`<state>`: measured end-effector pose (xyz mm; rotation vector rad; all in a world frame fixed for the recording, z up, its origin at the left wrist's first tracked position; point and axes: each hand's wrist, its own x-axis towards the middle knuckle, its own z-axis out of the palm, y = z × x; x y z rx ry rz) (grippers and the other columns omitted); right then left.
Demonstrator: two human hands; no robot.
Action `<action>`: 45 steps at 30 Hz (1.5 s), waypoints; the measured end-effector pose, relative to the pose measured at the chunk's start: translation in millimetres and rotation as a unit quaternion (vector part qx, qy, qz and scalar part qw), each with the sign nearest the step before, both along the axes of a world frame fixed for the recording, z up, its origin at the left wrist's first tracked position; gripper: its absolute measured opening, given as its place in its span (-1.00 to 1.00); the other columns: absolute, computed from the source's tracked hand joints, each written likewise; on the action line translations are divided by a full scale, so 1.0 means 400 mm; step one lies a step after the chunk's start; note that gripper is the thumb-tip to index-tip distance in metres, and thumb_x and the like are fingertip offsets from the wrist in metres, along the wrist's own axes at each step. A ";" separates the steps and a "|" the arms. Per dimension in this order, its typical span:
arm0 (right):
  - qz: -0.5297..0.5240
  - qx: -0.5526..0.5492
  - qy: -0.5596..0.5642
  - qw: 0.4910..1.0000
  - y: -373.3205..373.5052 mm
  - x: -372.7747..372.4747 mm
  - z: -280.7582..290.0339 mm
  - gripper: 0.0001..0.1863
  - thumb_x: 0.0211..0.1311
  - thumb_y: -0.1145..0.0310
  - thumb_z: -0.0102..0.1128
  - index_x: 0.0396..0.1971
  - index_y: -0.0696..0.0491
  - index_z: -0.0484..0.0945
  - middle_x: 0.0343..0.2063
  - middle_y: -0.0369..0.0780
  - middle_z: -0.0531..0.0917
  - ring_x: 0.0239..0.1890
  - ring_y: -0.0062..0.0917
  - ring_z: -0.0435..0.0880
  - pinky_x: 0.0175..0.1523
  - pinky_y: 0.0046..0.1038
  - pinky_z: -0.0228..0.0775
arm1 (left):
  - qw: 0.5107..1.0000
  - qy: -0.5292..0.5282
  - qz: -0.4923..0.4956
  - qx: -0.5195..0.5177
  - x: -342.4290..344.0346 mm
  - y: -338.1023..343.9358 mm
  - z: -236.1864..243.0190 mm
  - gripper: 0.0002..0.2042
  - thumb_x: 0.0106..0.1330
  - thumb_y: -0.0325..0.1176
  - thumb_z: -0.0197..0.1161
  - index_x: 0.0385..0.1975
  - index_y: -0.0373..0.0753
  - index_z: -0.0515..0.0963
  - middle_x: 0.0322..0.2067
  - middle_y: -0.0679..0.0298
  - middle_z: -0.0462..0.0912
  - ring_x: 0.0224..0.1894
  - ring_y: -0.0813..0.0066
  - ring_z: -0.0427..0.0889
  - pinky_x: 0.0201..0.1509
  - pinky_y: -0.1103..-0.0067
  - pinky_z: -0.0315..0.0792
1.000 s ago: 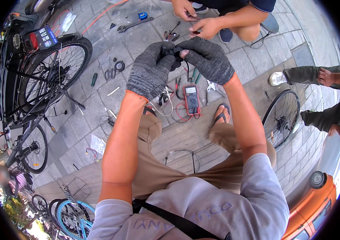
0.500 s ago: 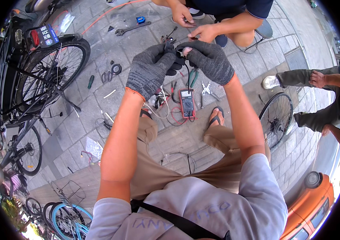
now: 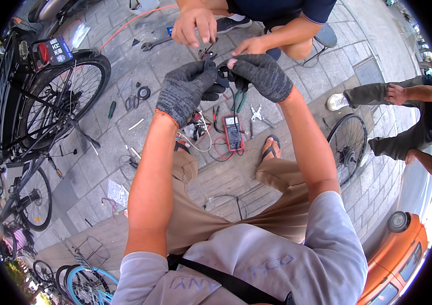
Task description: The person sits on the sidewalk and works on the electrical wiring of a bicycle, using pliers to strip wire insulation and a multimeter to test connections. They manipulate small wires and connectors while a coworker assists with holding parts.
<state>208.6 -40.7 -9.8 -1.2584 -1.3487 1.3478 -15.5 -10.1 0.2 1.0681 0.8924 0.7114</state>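
Note:
Both my hands wear grey knit gloves and are raised in front of me, close together. In my left hand [image 3: 188, 87], the thumb and fingers are closed on a small black part [image 3: 209, 63]. Its kind is too small to make out. My right hand [image 3: 264, 77], with a bare thumb tip showing, pinches a black cable [image 3: 231, 71], which hangs down toward the red multimeter [image 3: 233, 133] on the paving. Just beyond my gloves are a co-worker's hands, one with fingers spread [image 3: 194, 26], the other lower at the right [image 3: 249, 47].
Around the multimeter lie green-handled pliers [image 3: 240, 99], silver pliers [image 3: 259, 116] and tangled wires [image 3: 195, 127]. Farther left are a screwdriver [image 3: 112, 110], a black tape roll [image 3: 144, 93] and an adjustable wrench [image 3: 154, 44]. A bicycle [image 3: 48, 96] stands left; a loose wheel [image 3: 349, 150] rests right, beside a bystander's legs.
The co-worker's one hand has swung left, now covering part of the blue tape measure. My two hands have moved slightly apart. The whole view has shifted a little.

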 end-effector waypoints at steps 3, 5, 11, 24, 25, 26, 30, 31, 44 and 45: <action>0.010 0.001 -0.015 1.000 0.004 -0.004 0.016 -0.63 0.44 0.14 0.26 -0.07 0.17 0.72 -0.51 -0.31 0.66 -0.49 -0.71 0.58 -0.44 -0.60 0.41 | 1.000 0.019 -0.003 0.024 0.001 0.004 -0.009 -0.72 0.41 -0.32 0.31 -0.08 -0.44 0.67 -0.30 0.17 0.77 -0.31 0.46 0.77 -0.25 0.58 0.67; 0.028 -0.006 -0.034 0.999 0.011 0.001 0.020 -0.63 0.42 0.15 0.28 -0.04 0.16 0.72 -0.49 -0.31 0.67 -0.48 -0.72 0.57 -0.42 -0.60 0.41 | 0.997 0.053 -0.008 0.054 0.003 0.008 -0.021 -0.75 0.40 -0.32 0.32 -0.14 -0.42 0.69 -0.35 0.19 0.78 -0.33 0.49 0.76 -0.27 0.59 0.65; -0.004 0.031 -0.058 0.998 0.003 -0.011 0.009 -0.67 0.39 0.20 0.31 -0.06 0.14 0.73 -0.48 -0.33 0.68 -0.46 -0.76 0.52 -0.38 -0.61 0.40 | 0.991 0.083 -0.015 0.101 0.010 0.015 -0.041 -0.74 0.40 -0.27 0.31 -0.17 -0.38 0.71 -0.38 0.20 0.79 -0.39 0.54 0.74 -0.26 0.57 0.62; -0.035 0.059 -0.018 0.997 0.011 0.062 -0.038 -0.70 0.43 0.26 0.24 -0.06 0.19 0.70 -0.38 -0.31 0.69 -0.39 -0.69 0.56 -0.26 -0.59 0.44 | 0.997 0.041 -0.023 0.053 0.017 0.020 -0.023 -0.75 0.45 -0.32 0.27 -0.06 -0.39 0.64 -0.25 0.15 0.77 -0.22 0.40 0.77 -0.15 0.52 0.68; -0.050 0.043 -0.011 0.998 0.001 0.050 -0.045 -0.69 0.44 0.25 0.24 -0.03 0.19 0.70 -0.34 -0.29 0.70 -0.37 -0.68 0.59 -0.22 -0.57 0.47 | 0.998 0.039 -0.026 0.050 0.015 0.023 -0.026 -0.72 0.46 -0.29 0.26 0.00 -0.38 0.62 -0.22 0.14 0.77 -0.17 0.36 0.77 -0.13 0.49 0.68; -0.055 0.026 0.005 0.998 -0.005 0.044 -0.063 -0.68 0.43 0.24 0.26 -0.03 0.17 0.70 -0.37 -0.29 0.68 -0.38 -0.67 0.60 -0.24 -0.57 0.48 | 0.998 0.034 -0.023 0.040 0.016 0.024 -0.027 -0.72 0.47 -0.29 0.26 0.00 -0.37 0.62 -0.21 0.15 0.77 -0.17 0.36 0.77 -0.13 0.50 0.68; -0.075 -0.032 0.073 0.994 -0.017 0.046 -0.196 -0.65 0.41 0.20 0.30 0.01 0.14 0.70 -0.41 -0.29 0.67 -0.42 -0.64 0.63 -0.26 -0.55 0.51 | 1.000 0.021 -0.009 0.020 0.038 0.025 -0.027 -0.74 0.47 -0.30 0.25 0.00 -0.34 0.61 -0.17 0.16 0.76 -0.14 0.38 0.77 -0.15 0.52 0.65; -0.106 -0.062 0.109 0.986 -0.021 0.045 -0.240 -0.64 0.41 0.19 0.30 0.02 0.13 0.70 -0.40 -0.29 0.67 -0.42 -0.64 0.63 -0.27 -0.55 0.51 | 1.000 0.014 -0.006 0.012 0.041 0.024 -0.031 -0.74 0.47 -0.30 0.25 0.00 -0.34 0.61 -0.16 0.16 0.76 -0.14 0.38 0.77 -0.15 0.52 0.65; -0.218 -0.087 -0.275 0.932 0.085 0.086 -0.839 -0.58 0.25 0.02 0.25 -0.04 -0.01 0.72 -0.13 -0.01 0.73 -0.06 -0.11 0.72 0.07 -0.19 0.53 | 0.992 -0.038 0.118 -0.006 0.027 0.032 -0.036 -0.60 0.45 -0.50 0.17 0.27 -0.35 0.39 0.08 0.02 0.64 -0.01 0.16 0.73 -0.13 0.45 0.66; -0.218 -0.095 -0.329 0.914 0.101 0.098 -0.893 -0.59 0.27 0.02 0.22 -0.04 -0.04 0.72 -0.12 -0.01 0.73 -0.05 -0.10 0.71 0.08 -0.17 0.53 | 0.993 -0.026 0.119 -0.004 0.040 0.027 -0.026 -0.59 0.45 -0.50 0.18 0.28 -0.35 0.38 0.09 0.01 0.64 -0.01 0.15 0.73 -0.14 0.44 0.66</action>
